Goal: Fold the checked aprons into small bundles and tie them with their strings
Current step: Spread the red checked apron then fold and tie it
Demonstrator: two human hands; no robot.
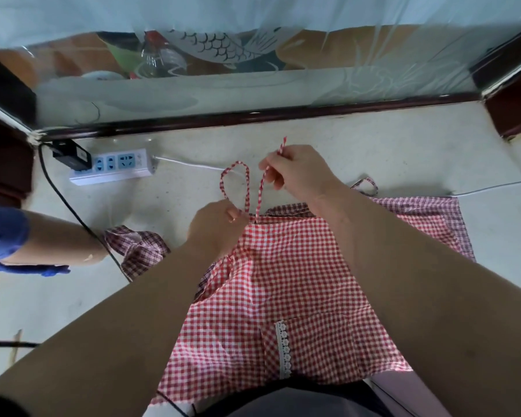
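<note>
A red-and-white checked apron (286, 284) lies spread on the pale floor in front of me, with a lace-trimmed pocket (310, 347) near my lap. My right hand (298, 171) pinches one checked string (261, 188) and holds it taut above the apron's top edge. My left hand (217, 227) grips the base of a looped string (235, 183) at the same edge. A darker checked apron (427, 218) lies beneath, showing at the right. A crumpled end of darker checked fabric (136, 248) shows at the left.
A white power strip (115, 167) with a black plug and cords lies at the far left. A glass door with a dark wooden frame (253, 115) runs along the back. Another person's arm in a blue sleeve (42, 239) reaches in from the left.
</note>
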